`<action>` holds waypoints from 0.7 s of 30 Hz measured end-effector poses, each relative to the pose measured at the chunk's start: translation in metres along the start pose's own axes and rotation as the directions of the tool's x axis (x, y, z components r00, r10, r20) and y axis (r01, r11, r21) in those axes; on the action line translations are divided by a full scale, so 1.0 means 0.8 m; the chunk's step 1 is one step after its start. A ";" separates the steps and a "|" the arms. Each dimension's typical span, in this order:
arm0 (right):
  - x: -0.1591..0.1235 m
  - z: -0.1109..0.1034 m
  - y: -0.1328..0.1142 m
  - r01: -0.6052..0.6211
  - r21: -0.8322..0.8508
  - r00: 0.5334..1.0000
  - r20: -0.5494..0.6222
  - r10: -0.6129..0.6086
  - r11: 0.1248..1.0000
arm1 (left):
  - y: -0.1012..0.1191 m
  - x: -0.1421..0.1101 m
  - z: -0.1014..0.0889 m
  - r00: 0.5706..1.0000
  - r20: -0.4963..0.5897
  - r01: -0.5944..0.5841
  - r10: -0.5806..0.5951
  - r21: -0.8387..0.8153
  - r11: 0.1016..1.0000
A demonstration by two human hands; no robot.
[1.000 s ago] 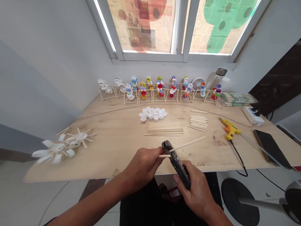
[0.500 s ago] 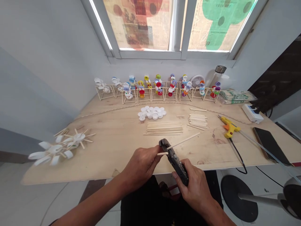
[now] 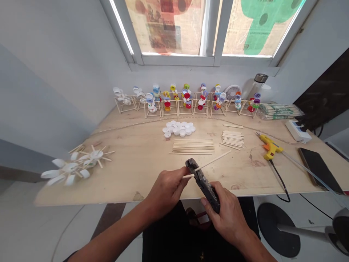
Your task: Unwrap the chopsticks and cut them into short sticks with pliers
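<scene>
I've got the wooden stick [image 3: 215, 159] over the tabletop [image 3: 122, 182] nr its front edge, long axis slanting, far end pointing fwd & R twd the short sticks [image 3: 232, 139]. My L hand [image 3: 166, 191] pinches, fingertips drawn together, on pale wood at the near end; can't tell if same pc or a 2nd. My R hand [image 3: 229, 211] wraps round dark pliers [image 3: 203, 183], head aimed fwd-L, at the stick; jaw gap unclear.
</scene>
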State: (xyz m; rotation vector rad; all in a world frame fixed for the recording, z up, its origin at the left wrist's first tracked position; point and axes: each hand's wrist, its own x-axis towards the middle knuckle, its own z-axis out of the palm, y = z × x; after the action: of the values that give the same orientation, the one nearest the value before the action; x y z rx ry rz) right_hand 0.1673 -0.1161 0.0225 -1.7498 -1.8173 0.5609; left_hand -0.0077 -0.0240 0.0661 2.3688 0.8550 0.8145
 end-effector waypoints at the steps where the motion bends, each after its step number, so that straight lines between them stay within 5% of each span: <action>1: 0.000 -0.001 0.000 0.010 0.005 1.000 0.000 -0.010 1.000 | 0.001 0.001 -0.003 0.999 0.031 0.032 -0.030 -0.061 0.998; 7: 0.002 -0.006 -0.003 0.066 0.003 0.998 0.002 -0.066 0.998 | -0.001 0.005 -0.017 0.967 0.230 0.195 -0.113 -0.375 0.906; 11: 0.004 -0.003 -0.003 0.066 -0.016 0.998 0.003 -0.066 0.998 | -0.006 0.005 -0.019 0.956 0.268 0.220 -0.117 -0.399 0.890; 15: 0.005 0.004 -0.003 0.004 -0.046 1.000 0.014 -0.004 0.999 | -0.007 -0.003 -0.004 0.990 0.062 0.133 -0.128 -0.082 0.988; 18: 0.006 0.006 -0.005 -0.035 -0.051 0.999 0.031 0.037 0.998 | -0.010 -0.012 0.013 0.985 -0.169 0.074 -0.034 0.238 0.968; 21: 0.008 0.006 -0.006 -0.066 -0.050 0.996 0.063 0.069 0.997 | -0.012 -0.016 0.023 0.980 -0.197 0.052 -0.001 0.258 0.965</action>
State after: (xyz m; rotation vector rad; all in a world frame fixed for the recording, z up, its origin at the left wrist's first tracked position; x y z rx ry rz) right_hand 0.1606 -0.1100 0.0221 -1.8506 -1.8355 0.6123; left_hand -0.0068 -0.0305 0.0427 2.5260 1.1347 0.9892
